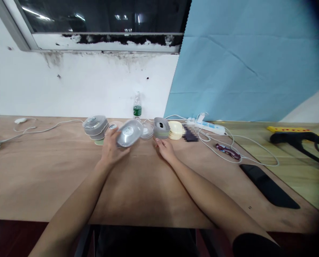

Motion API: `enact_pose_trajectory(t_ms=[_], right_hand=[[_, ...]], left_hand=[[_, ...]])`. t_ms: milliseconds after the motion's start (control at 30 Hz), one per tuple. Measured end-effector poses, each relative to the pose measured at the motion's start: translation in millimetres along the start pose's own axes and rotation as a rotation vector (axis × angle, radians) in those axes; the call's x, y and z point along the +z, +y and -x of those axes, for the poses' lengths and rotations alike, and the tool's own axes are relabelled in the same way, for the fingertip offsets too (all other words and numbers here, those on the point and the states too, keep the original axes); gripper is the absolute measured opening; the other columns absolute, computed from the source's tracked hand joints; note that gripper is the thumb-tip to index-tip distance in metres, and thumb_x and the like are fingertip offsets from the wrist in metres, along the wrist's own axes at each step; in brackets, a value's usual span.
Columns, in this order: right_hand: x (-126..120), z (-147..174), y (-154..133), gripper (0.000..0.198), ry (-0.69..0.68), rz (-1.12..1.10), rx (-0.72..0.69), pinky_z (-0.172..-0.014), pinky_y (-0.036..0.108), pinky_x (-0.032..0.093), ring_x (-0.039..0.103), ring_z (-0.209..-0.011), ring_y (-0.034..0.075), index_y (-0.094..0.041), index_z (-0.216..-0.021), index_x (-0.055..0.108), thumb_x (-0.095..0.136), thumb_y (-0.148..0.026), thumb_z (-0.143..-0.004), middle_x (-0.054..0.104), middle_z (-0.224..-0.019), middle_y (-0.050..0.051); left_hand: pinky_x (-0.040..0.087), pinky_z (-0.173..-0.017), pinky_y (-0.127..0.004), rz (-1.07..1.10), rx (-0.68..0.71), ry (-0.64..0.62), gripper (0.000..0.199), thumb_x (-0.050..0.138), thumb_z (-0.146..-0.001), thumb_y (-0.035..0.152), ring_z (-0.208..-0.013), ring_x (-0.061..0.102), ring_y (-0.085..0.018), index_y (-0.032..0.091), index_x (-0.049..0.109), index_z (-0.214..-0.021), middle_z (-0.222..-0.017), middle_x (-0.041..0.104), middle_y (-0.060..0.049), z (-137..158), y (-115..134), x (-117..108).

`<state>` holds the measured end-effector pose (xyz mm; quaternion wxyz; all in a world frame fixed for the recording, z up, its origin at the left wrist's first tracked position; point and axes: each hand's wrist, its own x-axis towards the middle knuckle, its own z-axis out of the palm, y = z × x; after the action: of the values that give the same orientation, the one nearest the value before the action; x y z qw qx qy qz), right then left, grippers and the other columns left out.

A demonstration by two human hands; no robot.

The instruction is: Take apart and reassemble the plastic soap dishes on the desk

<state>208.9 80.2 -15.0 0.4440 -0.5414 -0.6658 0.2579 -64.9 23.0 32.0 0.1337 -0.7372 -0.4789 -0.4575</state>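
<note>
My left hand point(111, 147) grips a translucent grey plastic lid point(130, 133) by its left side, tilted above the table. Its thumb lies along the lower edge, and some fingers are hidden behind the lid. To its left stands a stack of grey plastic containers point(95, 127) on a pale green base. Clear round lids point(147, 131) sit just right of the held lid. Palm low and fingers loosely extended, my right hand point(166, 150) rests at the front of a grey container stack point(161, 128); whether it touches the stack is unclear. Cream-yellow containers point(176, 130) are stacked beside that.
A water bottle point(137, 106) stands against the wall. On the right are a dark, partly blurred item point(191, 133), a power strip point(210, 126) with loose white cables, a maroon patterned object point(228, 151) and a black phone-like slab point(269, 186). A charger cable point(55, 124) runs along the left.
</note>
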Motion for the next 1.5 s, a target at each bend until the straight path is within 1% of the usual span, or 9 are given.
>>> enact_pose_trajectory(t_ms=[100,367,533,700,900,1033,1233,1400,1500], right_hand=[[2,0,1,0.055,-0.018,0.028,-0.063,-0.059,0.025,0.034,0.050,-0.058,0.015,-0.017,-0.060,0.057,0.039,-0.061,-0.087,0.054,-0.054,0.000],[1,3,-2,0.050,-0.076,0.076,-0.093,-0.054,0.025,0.030,0.046,-0.055,0.014,-0.019,-0.061,0.054,0.040,-0.058,-0.088,0.047,-0.052,-0.002],[-6,9,-8,0.048,-0.008,0.141,-0.188,-0.056,0.025,0.032,0.045,-0.056,0.014,-0.019,-0.060,0.050,0.039,-0.055,-0.090,0.049,-0.056,-0.001],[-28,6,-3,0.043,0.231,0.243,-0.270,-0.061,0.025,0.035,0.046,-0.058,0.014,-0.019,-0.062,0.053,0.040,-0.049,-0.090,0.051,-0.057,0.001],[-65,-16,27,0.038,0.442,0.306,-0.119,-0.066,0.028,0.038,0.054,-0.062,0.018,-0.016,-0.107,0.061,0.042,-0.042,-0.087,0.060,-0.067,0.002],[-74,-29,49,0.043,0.349,0.372,0.000,-0.065,0.029,0.038,0.057,-0.065,0.020,-0.018,-0.118,0.057,0.051,-0.034,-0.079,0.062,-0.067,0.001],[-69,-33,59,0.028,0.355,0.382,0.034,-0.065,0.029,0.038,0.058,-0.067,0.020,-0.019,-0.098,0.060,0.055,-0.032,-0.074,0.062,-0.067,0.002],[-69,-34,59,0.025,0.354,0.369,0.045,-0.064,0.029,0.038,0.057,-0.066,0.019,-0.020,-0.094,0.059,0.059,-0.033,-0.072,0.061,-0.068,0.001],[-69,-34,55,0.026,0.461,0.323,0.036,-0.065,0.029,0.039,0.056,-0.065,0.019,-0.019,-0.092,0.056,0.059,-0.038,-0.074,0.058,-0.066,0.000]], left_hand=[[0.035,-0.102,-0.050,-0.094,-0.195,0.167,0.076,0.074,-0.065,0.046,-0.129,0.040,-0.034,0.018,0.040,-0.127,-0.138,0.041,-0.018,-7,-9,-7],[0.023,-0.100,-0.060,-0.211,-0.519,0.085,0.067,0.067,-0.072,0.056,-0.129,0.030,-0.043,0.018,0.049,-0.125,-0.143,0.032,-0.018,-15,-6,-16],[0.019,-0.104,-0.058,-0.294,-0.509,0.171,0.076,0.072,-0.065,0.061,-0.128,0.030,-0.040,0.017,0.049,-0.123,-0.145,0.028,-0.016,-17,-13,-13],[0.019,-0.103,-0.059,-0.258,-0.476,0.153,0.086,0.068,-0.068,0.063,-0.132,0.024,-0.042,0.015,0.036,-0.132,-0.146,0.024,-0.020,-17,-13,-9],[0.026,-0.104,-0.054,-0.165,-0.210,0.119,0.063,0.063,-0.079,0.049,-0.131,0.032,-0.037,0.015,0.040,-0.126,-0.141,0.033,-0.021,5,-8,-2],[0.039,-0.097,-0.044,0.027,0.048,-0.183,0.033,0.055,-0.085,0.038,-0.112,0.051,-0.026,0.020,0.053,-0.113,-0.117,0.057,-0.012,14,11,12],[0.047,-0.089,-0.038,0.154,0.121,-0.612,0.029,0.052,-0.086,0.039,-0.101,0.057,-0.024,0.021,0.060,-0.108,-0.108,0.061,-0.009,16,27,30],[0.047,-0.088,-0.039,0.154,0.070,-0.633,0.032,0.053,-0.085,0.039,-0.100,0.058,-0.024,0.020,0.061,-0.110,-0.108,0.061,-0.010,18,21,31],[0.048,-0.088,-0.038,0.168,0.056,-0.628,0.033,0.053,-0.086,0.040,-0.100,0.058,-0.024,0.020,0.060,-0.111,-0.109,0.061,-0.011,18,20,29]])
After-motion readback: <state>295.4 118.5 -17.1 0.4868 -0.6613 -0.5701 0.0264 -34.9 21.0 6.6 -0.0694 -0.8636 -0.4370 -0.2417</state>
